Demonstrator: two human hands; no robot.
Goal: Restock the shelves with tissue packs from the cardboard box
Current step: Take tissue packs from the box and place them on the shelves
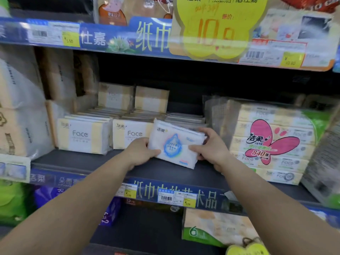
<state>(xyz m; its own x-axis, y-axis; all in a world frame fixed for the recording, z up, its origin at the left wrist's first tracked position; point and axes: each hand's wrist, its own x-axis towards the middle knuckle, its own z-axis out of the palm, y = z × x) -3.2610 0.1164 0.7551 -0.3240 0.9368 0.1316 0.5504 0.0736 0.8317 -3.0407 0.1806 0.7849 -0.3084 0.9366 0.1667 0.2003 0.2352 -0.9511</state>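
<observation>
- The person stands close to the shelving with both bare arms reaching in over the middle shelf [88,161].
- A white tissue pack [174,144] with a blue drop printed on its face sits between the two hands, tilted, its lower right corner down by the dark shelf surface.
- The left hand [139,153] grips the pack's left edge, thumb lying across the front and the fingers curled behind it.
- The right hand [209,146] takes the right edge, its grip pinching the pack with the thumb on the front face and the fingers wrapped over the top right corner.
- Just behind and to the left of the held pack stand two rows of cream and white "Face" packs [82,135], lined up toward the back of the shelf.
- To the right, near the right hand, sits a big bundle with a pink butterfly label [270,140].
- A yellow price sign [217,26] hangs from the shelf edge above.
- Blue edge strips with price tags [176,197] run along the shelf front below the arms.
</observation>
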